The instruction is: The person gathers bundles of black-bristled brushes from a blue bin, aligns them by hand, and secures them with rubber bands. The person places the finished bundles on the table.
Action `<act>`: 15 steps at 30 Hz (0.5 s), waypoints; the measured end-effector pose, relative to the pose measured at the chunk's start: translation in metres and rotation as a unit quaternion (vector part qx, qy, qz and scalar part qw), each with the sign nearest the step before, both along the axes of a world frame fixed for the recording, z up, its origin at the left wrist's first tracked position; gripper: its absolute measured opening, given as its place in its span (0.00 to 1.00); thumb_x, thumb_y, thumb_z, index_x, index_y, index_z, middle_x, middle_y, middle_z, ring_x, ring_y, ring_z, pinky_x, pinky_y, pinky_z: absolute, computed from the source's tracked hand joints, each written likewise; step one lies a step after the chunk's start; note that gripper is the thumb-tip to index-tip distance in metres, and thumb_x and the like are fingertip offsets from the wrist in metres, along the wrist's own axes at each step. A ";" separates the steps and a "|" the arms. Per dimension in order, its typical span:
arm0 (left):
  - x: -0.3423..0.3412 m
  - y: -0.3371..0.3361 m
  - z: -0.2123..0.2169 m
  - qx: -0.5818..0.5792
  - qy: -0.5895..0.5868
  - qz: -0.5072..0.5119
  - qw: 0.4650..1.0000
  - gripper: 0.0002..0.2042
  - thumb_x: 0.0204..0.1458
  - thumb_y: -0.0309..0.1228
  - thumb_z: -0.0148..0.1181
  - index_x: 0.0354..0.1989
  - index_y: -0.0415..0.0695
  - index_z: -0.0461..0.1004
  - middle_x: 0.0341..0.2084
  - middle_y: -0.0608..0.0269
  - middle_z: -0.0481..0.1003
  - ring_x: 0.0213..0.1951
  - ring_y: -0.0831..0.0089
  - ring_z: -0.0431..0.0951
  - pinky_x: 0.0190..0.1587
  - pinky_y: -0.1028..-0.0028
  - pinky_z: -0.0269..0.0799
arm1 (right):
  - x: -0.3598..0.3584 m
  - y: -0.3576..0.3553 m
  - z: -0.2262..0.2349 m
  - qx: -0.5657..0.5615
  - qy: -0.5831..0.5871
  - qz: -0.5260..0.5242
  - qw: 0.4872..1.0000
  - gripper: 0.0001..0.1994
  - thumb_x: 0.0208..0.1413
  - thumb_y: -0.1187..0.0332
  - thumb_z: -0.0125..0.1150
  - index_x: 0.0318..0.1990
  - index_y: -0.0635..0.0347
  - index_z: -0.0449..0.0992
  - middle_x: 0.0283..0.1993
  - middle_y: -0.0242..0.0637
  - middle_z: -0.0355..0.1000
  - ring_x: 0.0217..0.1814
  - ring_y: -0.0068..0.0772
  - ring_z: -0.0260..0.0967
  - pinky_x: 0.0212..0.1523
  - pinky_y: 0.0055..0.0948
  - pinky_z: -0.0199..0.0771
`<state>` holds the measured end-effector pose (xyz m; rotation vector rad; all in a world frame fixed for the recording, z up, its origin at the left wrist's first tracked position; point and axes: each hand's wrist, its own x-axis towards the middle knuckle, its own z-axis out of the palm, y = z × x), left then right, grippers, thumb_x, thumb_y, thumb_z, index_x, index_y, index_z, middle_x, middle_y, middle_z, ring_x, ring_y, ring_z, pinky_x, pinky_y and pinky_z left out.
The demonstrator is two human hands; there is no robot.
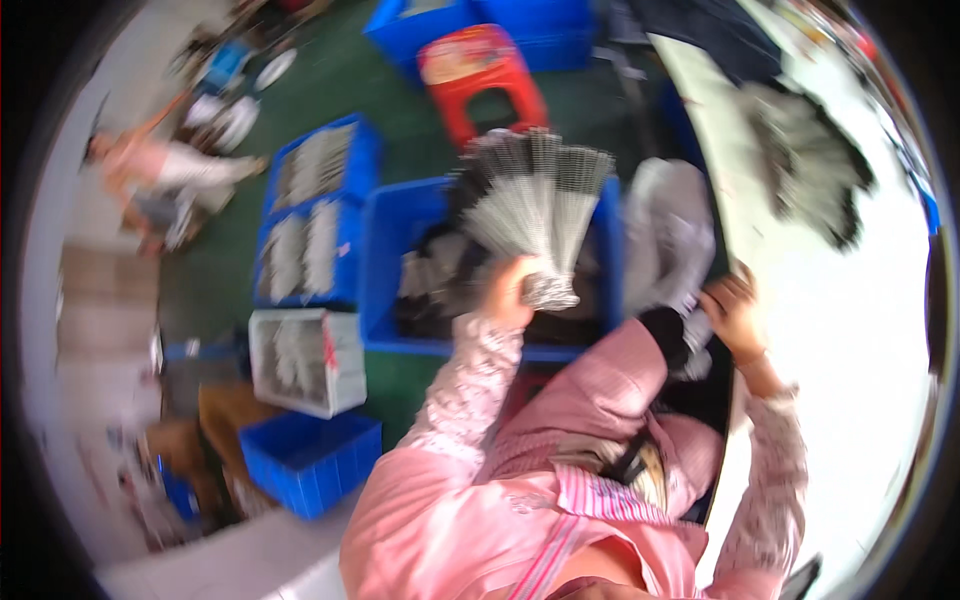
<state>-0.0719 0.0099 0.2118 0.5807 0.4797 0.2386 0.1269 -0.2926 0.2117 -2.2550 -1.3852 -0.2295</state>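
The left hand clasps one fanned bundle of grey-and-black strips above one large blue bin; the right hand is at the edge of one white table (its grip cannot be told). Held only near its narrow end, the bundle could shed strips should the clasp loosen. Nearby: two filled smaller blue bins, one white bin, one red stool.

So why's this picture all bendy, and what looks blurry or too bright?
Head view: the fisheye bends edges near the rim; same view: the far-left person is smeared, the bundle in the left hand slightly blurred; same view: the white tabletop glares.
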 end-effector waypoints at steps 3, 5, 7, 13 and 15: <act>0.000 -0.038 0.020 0.302 -0.041 -0.050 0.951 0.18 0.43 0.27 0.53 0.45 0.33 0.67 0.37 0.53 0.73 0.38 0.60 0.76 0.45 0.61 0.73 | -0.064 0.028 0.042 0.099 0.385 -0.085 0.914 0.19 0.49 0.58 0.64 0.42 0.64 0.77 0.38 0.46 0.75 0.43 0.37 0.73 0.48 0.34 0.70; 0.007 -0.077 0.032 0.218 -0.057 -0.066 0.972 0.22 0.43 0.26 0.52 0.49 0.33 0.65 0.40 0.54 0.72 0.40 0.63 0.75 0.45 0.65 0.73 | -0.103 0.035 0.054 0.260 0.611 -0.029 0.747 0.30 0.53 0.60 0.60 0.59 0.68 0.60 0.55 0.43 0.67 0.57 0.32 0.63 0.59 0.30 0.60; 0.006 -0.109 0.036 0.395 -0.071 -0.121 0.908 0.23 0.42 0.27 0.52 0.50 0.34 0.65 0.41 0.55 0.72 0.42 0.65 0.75 0.45 0.67 0.72 | -0.136 0.045 0.064 0.408 0.643 0.001 0.649 0.28 0.54 0.62 0.60 0.58 0.68 0.61 0.54 0.40 0.67 0.56 0.29 0.64 0.56 0.30 0.63; -0.014 -0.144 0.037 0.306 -0.096 -0.289 0.902 0.29 0.41 0.29 0.53 0.55 0.32 0.60 0.51 0.51 0.67 0.53 0.61 0.68 0.54 0.66 0.66 | -0.167 0.000 0.040 0.554 0.680 -0.047 0.478 0.12 0.58 0.69 0.55 0.46 0.67 0.71 0.40 0.37 0.74 0.40 0.27 0.72 0.42 0.26 0.72; -0.011 -0.163 0.068 0.120 -0.096 -0.310 0.938 0.30 0.41 0.29 0.54 0.56 0.31 0.59 0.55 0.47 0.64 0.57 0.57 0.65 0.57 0.64 0.64 | -0.164 -0.020 0.039 0.566 0.688 -0.065 0.449 0.12 0.58 0.68 0.55 0.45 0.67 0.71 0.40 0.40 0.74 0.38 0.29 0.73 0.40 0.28 0.74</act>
